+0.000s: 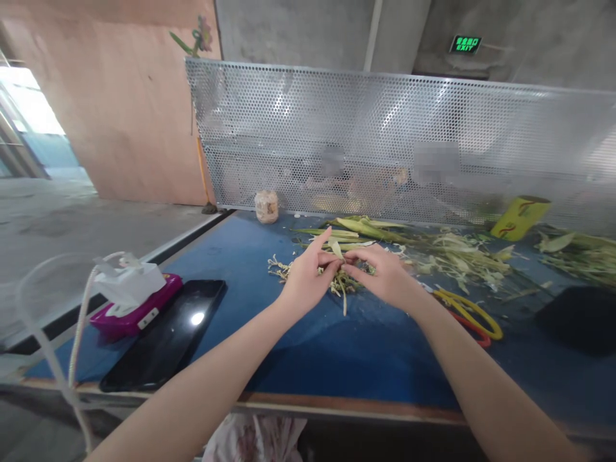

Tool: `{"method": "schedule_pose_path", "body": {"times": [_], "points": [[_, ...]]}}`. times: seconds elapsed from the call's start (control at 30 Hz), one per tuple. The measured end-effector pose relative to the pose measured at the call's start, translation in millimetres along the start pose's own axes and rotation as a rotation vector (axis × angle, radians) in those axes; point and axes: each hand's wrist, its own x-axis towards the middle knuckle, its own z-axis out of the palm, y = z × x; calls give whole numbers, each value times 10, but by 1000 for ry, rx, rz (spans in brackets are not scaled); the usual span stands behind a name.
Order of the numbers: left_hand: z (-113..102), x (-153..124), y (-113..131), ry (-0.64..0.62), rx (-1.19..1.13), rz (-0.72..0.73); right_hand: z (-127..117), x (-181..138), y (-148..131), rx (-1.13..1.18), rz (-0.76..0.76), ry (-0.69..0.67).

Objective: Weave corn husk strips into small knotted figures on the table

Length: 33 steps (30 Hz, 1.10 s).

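My left hand point(310, 271) and my right hand point(380, 269) meet over the middle of the blue table. Both pinch a pale green strip of plant leaf point(336, 248) between thumb and fingertips; the left index finger points up and away. Beneath and around the fingers lies a small heap of thin, pale plant pieces point(344, 287), partly hidden by my hands. Just behind them are long green corn-like leaves point(368, 228). To the right of my right hand rests a pair of scissors with yellow and red handles point(469, 314).
A black phone point(166, 333) lies left, beside a purple power strip point(137, 314) with a white plug and cables. A perforated metal screen point(308, 135) closes the table's back. Near it stand a wrapped roll point(266, 206) and a tilted yellow can point(520, 218). Loose plant scraps point(462, 256) spread rightward.
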Motion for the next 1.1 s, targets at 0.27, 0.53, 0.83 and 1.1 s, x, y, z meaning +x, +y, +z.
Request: {"method": "schedule_pose_path", "body": {"times": [0.27,0.53,0.83,1.1], "points": [[12,3,18,-59,-123,-76,62,18,-4,-29,20,72],[0,25,51,-35,-259,-75,-25,0,-98,-137,-88,213],[-45,98,7,242,-554,-127,74,72,29,627,391,102],[23,26,46,168,-485,-152,231,44,-111,921,351,-23]]}}
